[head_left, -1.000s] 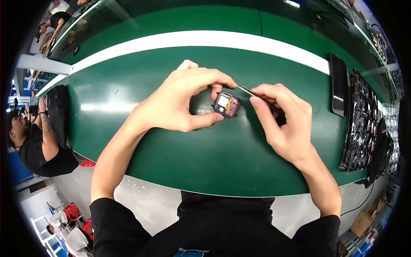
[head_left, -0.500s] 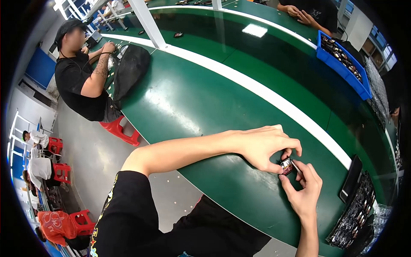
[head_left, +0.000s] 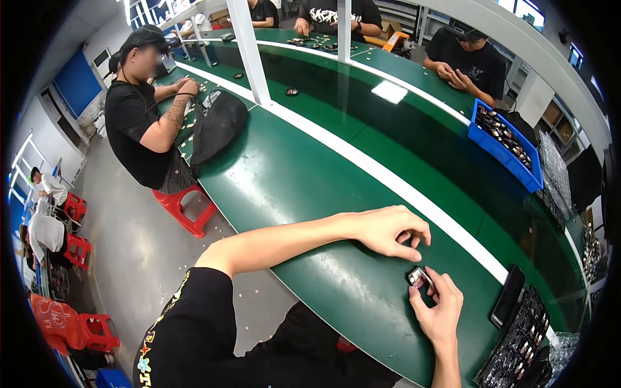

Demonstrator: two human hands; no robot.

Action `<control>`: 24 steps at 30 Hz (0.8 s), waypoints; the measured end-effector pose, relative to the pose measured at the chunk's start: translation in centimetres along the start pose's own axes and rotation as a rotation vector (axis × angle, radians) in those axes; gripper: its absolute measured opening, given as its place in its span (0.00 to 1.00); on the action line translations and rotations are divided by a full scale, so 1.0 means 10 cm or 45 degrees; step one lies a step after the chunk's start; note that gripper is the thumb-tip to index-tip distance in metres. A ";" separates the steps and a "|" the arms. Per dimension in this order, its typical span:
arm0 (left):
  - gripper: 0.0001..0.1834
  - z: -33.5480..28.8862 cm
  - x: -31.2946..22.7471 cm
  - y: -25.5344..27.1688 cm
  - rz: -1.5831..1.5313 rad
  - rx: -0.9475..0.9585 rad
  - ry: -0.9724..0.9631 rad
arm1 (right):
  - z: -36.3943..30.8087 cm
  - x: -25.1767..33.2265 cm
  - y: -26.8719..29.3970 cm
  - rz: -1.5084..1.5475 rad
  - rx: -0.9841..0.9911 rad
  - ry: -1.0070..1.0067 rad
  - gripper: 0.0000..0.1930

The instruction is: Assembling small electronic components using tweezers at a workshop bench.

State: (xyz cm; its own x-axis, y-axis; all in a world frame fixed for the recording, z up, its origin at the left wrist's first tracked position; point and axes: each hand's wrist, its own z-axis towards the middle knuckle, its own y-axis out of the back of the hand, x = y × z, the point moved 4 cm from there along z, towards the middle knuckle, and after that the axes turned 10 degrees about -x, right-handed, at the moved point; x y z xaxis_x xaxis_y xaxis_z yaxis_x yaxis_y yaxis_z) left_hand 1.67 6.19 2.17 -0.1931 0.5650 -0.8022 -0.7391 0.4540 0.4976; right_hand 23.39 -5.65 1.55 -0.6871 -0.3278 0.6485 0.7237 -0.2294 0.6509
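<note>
Between the thumb and fingers of my right hand (head_left: pixel 441 309) is a small rectangular electronic module (head_left: pixel 418 278), held just above the green table (head_left: pixel 336 284). It has a dark and silvery casing, and its visible face carries light and reddish parts too small to name. My left hand (head_left: pixel 390 233) hovers a little beyond the module, not touching it. Its fingers are bent with the thumb apart from them, and nothing shows between them.
A black slab-like device (head_left: pixel 508 295) and a black tray (head_left: pixel 495 362) of small parts lie to the right. Beyond the white strip (head_left: pixel 362 160), a blue bin (head_left: pixel 503 154) holds many parts. At left sits a co-worker (head_left: pixel 139 123) beside a black bag (head_left: pixel 218 126).
My left hand has come away from the module, which both hands were touching before. My right hand keeps hold of it. The whole view has shifted, showing more of the far side.
</note>
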 end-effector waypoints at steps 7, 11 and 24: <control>0.18 -0.05 1.02 1.52 1.004 -0.782 0.028 | -0.01 -0.01 0.00 0.068 -0.060 -0.001 0.24; 0.23 -0.51 1.75 2.47 1.377 -1.019 0.475 | 0.02 0.00 -0.01 0.038 -0.007 0.025 0.23; 0.25 -0.85 2.40 3.54 1.464 -1.378 1.016 | 0.06 -0.01 -0.02 0.102 0.090 -0.055 0.22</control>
State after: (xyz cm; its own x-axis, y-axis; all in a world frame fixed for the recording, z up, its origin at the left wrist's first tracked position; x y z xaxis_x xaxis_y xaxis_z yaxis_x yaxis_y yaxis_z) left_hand -34.60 29.93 -2.28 -0.8675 -0.3519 -0.3515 -0.0079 -0.6970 0.7170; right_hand 23.31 -4.98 1.58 -0.6302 -0.3026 0.7151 0.7713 -0.1380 0.6214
